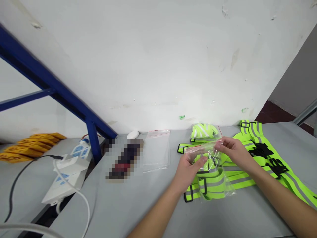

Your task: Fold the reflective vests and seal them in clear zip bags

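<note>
A clear zip bag [229, 190] holds a folded neon-yellow reflective strap [214, 185] with grey stripes and black buckles. My left hand [188, 170] grips the bag's upper left part, thumb lying across the front. At the upper right corner, by the red-lined seal, my right hand [231, 148] pinches the bag's edge between thumb and fingers. Behind the hands rests another bagged bundle of straps [204, 131]. Loose reflective straps [257, 132] with black buckles and black fittings spread to the right and partly under the held bag.
Flat clear zip bags [156, 148] lie left of my hands, beside a blurred-out object [125, 162] and a white round item [133, 135]. Further left stand a blue metal frame [92, 138], white power strips [66, 178] with cables, and yellow packets [29, 145]. A white wall [158, 66] rises behind.
</note>
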The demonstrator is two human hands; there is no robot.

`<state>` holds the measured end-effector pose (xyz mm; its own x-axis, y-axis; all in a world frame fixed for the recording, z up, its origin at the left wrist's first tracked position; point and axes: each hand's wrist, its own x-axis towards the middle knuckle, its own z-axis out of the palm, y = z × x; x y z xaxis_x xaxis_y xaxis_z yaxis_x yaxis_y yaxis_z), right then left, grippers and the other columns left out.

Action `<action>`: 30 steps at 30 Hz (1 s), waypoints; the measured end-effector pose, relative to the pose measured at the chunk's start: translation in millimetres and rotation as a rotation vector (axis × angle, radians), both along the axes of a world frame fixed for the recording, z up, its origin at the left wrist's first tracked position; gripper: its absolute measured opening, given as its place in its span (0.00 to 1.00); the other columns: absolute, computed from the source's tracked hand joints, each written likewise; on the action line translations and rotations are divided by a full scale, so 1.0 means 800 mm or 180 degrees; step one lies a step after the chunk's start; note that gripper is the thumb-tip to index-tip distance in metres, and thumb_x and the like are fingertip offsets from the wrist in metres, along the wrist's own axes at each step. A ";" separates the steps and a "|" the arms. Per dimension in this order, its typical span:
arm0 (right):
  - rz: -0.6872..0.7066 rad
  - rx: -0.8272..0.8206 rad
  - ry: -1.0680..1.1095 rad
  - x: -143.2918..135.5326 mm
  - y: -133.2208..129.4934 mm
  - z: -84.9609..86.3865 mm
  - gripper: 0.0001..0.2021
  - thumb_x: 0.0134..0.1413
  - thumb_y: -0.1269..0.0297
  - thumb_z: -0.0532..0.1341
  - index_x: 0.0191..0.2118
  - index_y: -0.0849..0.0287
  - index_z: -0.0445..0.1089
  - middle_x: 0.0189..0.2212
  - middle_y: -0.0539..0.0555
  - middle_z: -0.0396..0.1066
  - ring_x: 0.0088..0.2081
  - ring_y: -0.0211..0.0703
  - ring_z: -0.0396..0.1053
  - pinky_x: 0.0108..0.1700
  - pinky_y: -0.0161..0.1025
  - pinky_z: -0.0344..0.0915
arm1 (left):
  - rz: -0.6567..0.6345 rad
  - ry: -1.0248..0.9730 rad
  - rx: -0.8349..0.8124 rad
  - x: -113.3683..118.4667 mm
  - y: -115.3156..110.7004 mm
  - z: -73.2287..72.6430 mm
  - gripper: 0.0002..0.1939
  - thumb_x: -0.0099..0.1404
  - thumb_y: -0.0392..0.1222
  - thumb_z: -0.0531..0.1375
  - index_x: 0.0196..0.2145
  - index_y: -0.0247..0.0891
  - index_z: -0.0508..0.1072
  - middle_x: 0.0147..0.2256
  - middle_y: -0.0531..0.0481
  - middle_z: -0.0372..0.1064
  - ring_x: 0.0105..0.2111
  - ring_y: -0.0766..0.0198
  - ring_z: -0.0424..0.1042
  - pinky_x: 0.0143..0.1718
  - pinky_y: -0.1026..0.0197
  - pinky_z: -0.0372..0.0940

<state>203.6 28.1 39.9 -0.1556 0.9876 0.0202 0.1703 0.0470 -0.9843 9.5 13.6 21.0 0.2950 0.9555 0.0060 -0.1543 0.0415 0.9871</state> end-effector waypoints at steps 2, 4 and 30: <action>0.0096 -0.0048 0.0073 0.004 0.002 0.001 0.15 0.51 0.49 0.64 0.30 0.58 0.69 0.26 0.49 0.70 0.30 0.40 0.66 0.34 0.37 0.62 | 0.0007 -0.0012 -0.0036 -0.002 0.000 0.000 0.20 0.59 0.48 0.64 0.49 0.40 0.74 0.50 0.47 0.72 0.53 0.51 0.68 0.54 0.51 0.61; 0.0129 -0.0065 0.0144 0.008 0.003 0.002 0.15 0.51 0.50 0.64 0.30 0.58 0.69 0.27 0.50 0.70 0.31 0.40 0.66 0.36 0.38 0.64 | 0.0026 -0.0009 -0.0042 -0.003 0.001 0.001 0.20 0.59 0.48 0.64 0.49 0.40 0.74 0.50 0.47 0.72 0.53 0.51 0.68 0.54 0.52 0.61; 0.0180 0.0346 0.0276 0.001 -0.008 0.005 0.12 0.51 0.55 0.65 0.25 0.56 0.67 0.25 0.48 0.64 0.29 0.39 0.61 0.33 0.37 0.60 | -0.0024 0.0109 0.0274 -0.001 -0.007 0.007 0.15 0.58 0.46 0.64 0.43 0.40 0.76 0.47 0.47 0.73 0.50 0.52 0.69 0.50 0.54 0.64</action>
